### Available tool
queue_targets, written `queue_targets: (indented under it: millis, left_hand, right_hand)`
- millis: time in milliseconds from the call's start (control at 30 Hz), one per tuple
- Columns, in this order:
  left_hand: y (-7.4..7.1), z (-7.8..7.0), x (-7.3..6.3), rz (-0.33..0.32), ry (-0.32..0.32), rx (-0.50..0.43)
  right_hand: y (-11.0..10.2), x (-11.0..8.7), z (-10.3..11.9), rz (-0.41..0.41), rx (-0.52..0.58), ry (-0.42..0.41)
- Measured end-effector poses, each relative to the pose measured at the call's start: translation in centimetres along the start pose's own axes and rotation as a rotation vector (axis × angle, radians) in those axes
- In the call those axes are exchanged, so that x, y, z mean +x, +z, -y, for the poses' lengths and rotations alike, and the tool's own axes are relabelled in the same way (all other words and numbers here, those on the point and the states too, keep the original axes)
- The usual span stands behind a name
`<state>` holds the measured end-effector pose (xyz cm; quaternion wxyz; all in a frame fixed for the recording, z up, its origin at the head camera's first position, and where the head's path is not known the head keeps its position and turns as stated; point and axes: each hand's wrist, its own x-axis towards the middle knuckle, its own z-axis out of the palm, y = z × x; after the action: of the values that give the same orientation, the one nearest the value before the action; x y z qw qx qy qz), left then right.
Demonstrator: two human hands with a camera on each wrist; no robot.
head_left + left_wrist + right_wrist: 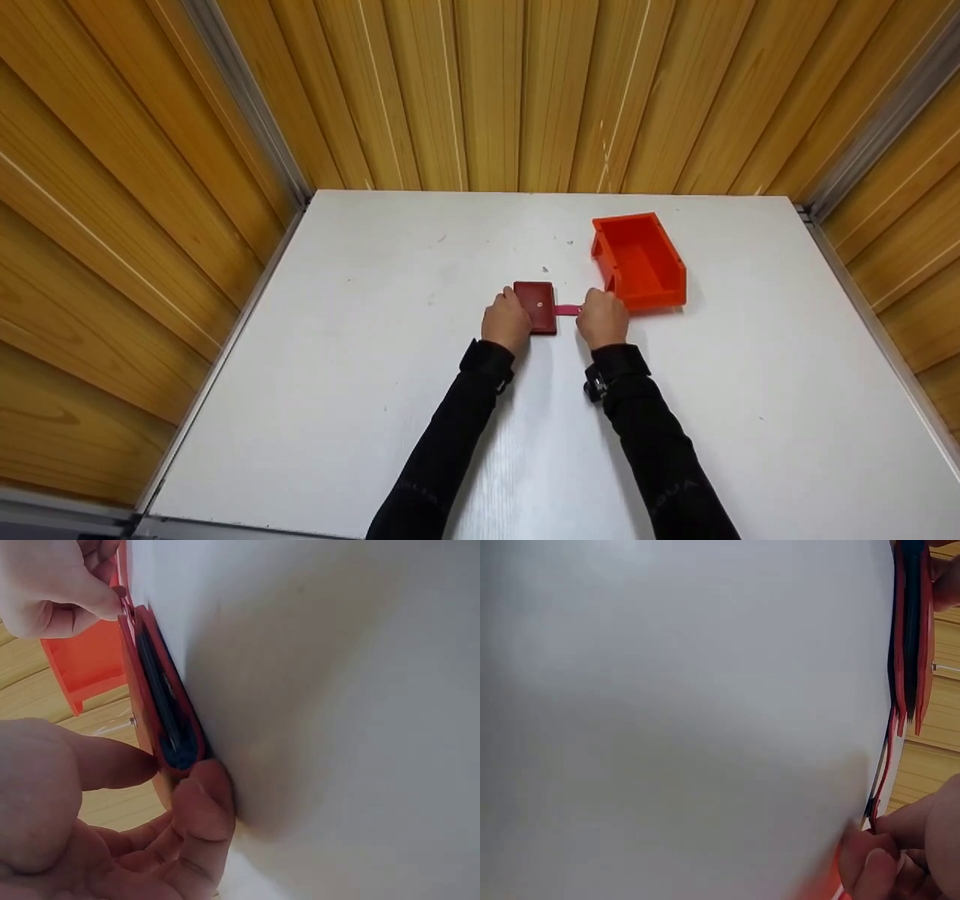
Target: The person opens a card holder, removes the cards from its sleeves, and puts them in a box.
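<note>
A dark red wallet [535,309] with a small snap stud lies folded on the white table, its pink-red strap [567,310] stretched out to the right. My left hand [507,322] pinches the wallet's left, folded edge between thumb and fingers. In the left wrist view the wallet [169,690] shows its end, with dark inner layers between red covers. My right hand [603,319] pinches the free end of the strap. The right wrist view shows that strap [886,765] running from the wallet to my right fingertips [871,859].
An orange-red open bin [641,259] stands just beyond and right of my right hand, close to it. Wood-patterned panels [487,97] wall the white table [337,337] at the back and on both sides.
</note>
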<state>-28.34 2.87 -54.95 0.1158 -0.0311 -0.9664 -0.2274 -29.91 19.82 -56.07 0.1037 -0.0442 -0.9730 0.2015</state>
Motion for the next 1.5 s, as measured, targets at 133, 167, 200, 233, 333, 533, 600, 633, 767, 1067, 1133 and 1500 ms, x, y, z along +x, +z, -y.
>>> queue_targets:
  millis: [133, 167, 200, 233, 333, 533, 600, 633, 767, 1067, 1133, 1500]
  left_hand:
    - [0.9, -0.3, 0.0, -0.067, 0.081, 0.066]
    - [1.2, -0.5, -0.1, -0.070, 0.100, 0.086]
    - [1.4, -0.6, -0.1, -0.069, 0.114, 0.106]
    - [1.6, -0.7, -0.1, -0.068, 0.125, 0.122]
    - [2.1, -1.0, -0.2, -0.081, 0.144, 0.197]
    - [2.3, -1.3, 0.0, -0.120, 0.150, 0.231]
    - [1.9, -1.2, 0.0, -0.092, 0.145, 0.185]
    - [1.8, -1.1, 0.0, -0.072, 0.141, 0.159]
    - [1.0, -0.8, 0.2, 0.027, 0.115, 0.058]
    - [-1.1, 0.5, 0.4, 0.148, 0.088, -0.129]
    - [-1.5, 1.1, 0.4, 0.148, 0.111, -0.146]
    - [-2.9, 4.1, 0.6, 0.078, 0.088, -0.135]
  right_hand:
    - [0.0, -0.1, 0.0, 0.001, -0.009, 0.016]
    - [0.0, -0.1, 0.0, 0.002, -0.008, 0.021]
    - [0.0, -0.1, 0.0, 0.004, -0.010, 0.025]
    - [0.0, -0.1, 0.0, 0.005, -0.011, 0.029]
    - [0.1, -0.1, 0.1, 0.013, -0.011, 0.034]
    - [0.1, -0.1, 0.2, 0.011, -0.009, 0.040]
    - [0.0, -0.1, 0.2, 0.003, -0.006, 0.039]
    - [0.0, -0.1, 0.2, 0.001, -0.005, 0.038]
    - [0.0, -0.1, 0.3, 0.007, -0.003, 0.035]
    - [0.0, 0.0, 0.2, 0.038, -0.019, 0.054]
    - [0.1, 0.0, 0.1, 0.031, -0.016, 0.048]
    - [0.3, -0.2, 0.1, -0.014, -0.002, 0.008]
